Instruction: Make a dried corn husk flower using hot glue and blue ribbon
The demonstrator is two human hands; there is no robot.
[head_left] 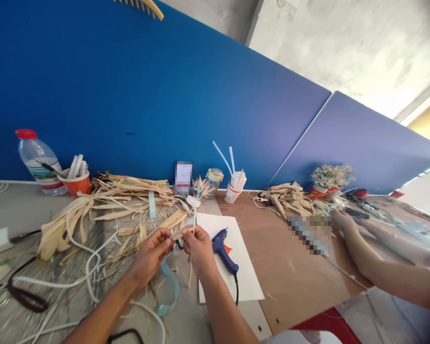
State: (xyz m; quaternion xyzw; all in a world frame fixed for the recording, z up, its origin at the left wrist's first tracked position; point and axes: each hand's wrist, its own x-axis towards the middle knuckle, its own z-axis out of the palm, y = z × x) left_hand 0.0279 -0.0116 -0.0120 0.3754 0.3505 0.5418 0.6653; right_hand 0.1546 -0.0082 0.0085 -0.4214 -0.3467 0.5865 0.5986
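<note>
My left hand and my right hand meet above the table, fingertips close together. A short pale strip of dried husk spans the gap, pinched at each end. A thin wooden stick runs upright through my right hand's grip, its lower end showing below the fingers. Below my hands a light blue ribbon curls on the table. To the right of my right hand, a blue hot glue gun lies on a white sheet. Behind my hands are loose dried husks.
White cable and clear thin strands cover the left side. At the back stand a bottle, a red cup, a phone, a jar and a cup with glue sticks. A co-worker's arms reach in from the right.
</note>
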